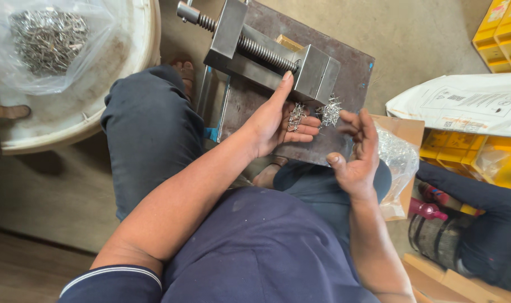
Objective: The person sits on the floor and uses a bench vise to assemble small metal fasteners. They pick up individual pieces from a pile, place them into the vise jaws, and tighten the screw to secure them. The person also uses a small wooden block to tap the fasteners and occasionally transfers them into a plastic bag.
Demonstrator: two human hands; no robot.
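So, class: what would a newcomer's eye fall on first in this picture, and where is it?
First, the grey steel vise on a dark metal plate at top centre. Just below it, the left hand cups small shiny metal pieces, and the right hand picks at a tangled clump. At top left, a clear bag of similar pieces lies on a white tub.
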